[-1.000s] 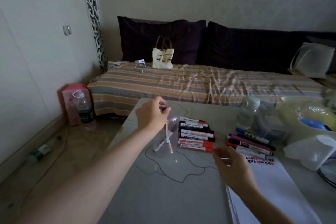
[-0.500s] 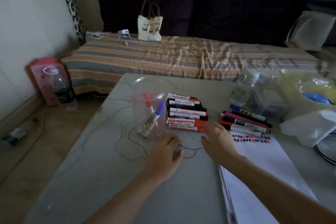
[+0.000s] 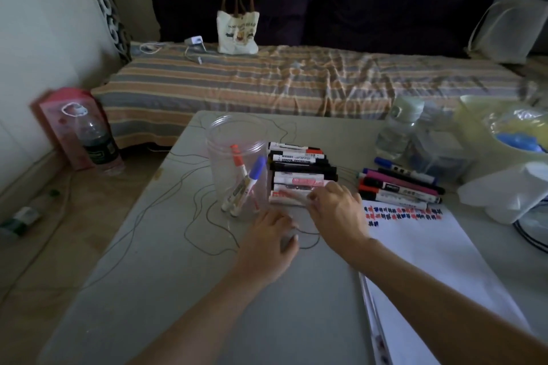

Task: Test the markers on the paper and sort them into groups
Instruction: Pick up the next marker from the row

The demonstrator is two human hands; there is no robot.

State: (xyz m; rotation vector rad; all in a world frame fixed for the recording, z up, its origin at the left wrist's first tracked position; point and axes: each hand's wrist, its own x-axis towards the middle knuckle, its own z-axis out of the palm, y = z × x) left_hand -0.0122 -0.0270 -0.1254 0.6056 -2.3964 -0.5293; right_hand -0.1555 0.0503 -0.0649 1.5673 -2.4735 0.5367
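A clear plastic jar (image 3: 234,139) stands on the grey table (image 3: 184,290) with a red-capped marker (image 3: 237,157) and a blue-capped marker (image 3: 255,170) leaning inside. Right of the jar lies a tidy row of markers (image 3: 299,164). My right hand (image 3: 336,212) reaches over the row's near edge, and its fingertips pinch the end of the nearest white marker (image 3: 286,197). My left hand (image 3: 271,241) rests on the table in front of the jar, fingers loosely curled, holding nothing. A second cluster of markers (image 3: 400,184) lies above the white paper (image 3: 430,252), which carries red and blue test marks (image 3: 403,213).
Water bottles (image 3: 397,127), a yellow bowl (image 3: 474,115) and a white container (image 3: 504,195) crowd the table's right side. A thin dark wire (image 3: 201,216) loops across the table. Behind it is a striped sofa (image 3: 296,80) with a tote bag (image 3: 237,29); a bottle (image 3: 95,139) stands on the floor at left.
My left hand let go of the blue-capped marker in the jar and came down onto the table. My right hand moved forward onto the nearest marker of the row. The view tilted downward.
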